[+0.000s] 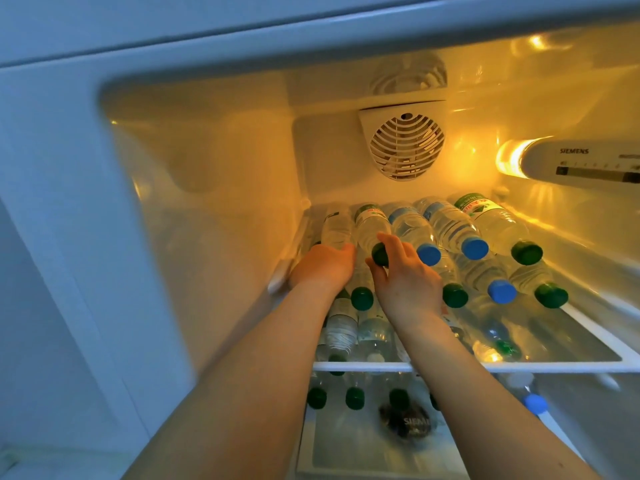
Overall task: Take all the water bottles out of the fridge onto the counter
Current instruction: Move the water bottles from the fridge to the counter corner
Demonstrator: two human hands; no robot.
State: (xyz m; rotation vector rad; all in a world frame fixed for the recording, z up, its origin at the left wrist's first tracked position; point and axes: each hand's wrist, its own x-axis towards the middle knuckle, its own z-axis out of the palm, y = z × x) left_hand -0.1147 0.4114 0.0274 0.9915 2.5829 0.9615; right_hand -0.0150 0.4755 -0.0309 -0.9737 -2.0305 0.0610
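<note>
Green-capped and lying on its side, a bottle [369, 230] is held at its neck by the right hand [405, 282], thumb under the cap and fingers curled over it, at the centre of the frame. Just left of it the left hand [323, 266] is curled over the end of a neighbouring clear bottle [336, 225], whose cap is hidden beneath the palm. Both bottles belong to the upper row of a stack of water bottles [485, 258] with blue and green caps, lying on the glass shelf [571, 367] of the lit fridge [207, 150]. Behind the stack, a round fan grille [406, 146] sits in the back wall. At lower centre, more green-capped bottles [353, 398] lie under the shelf.
</note>
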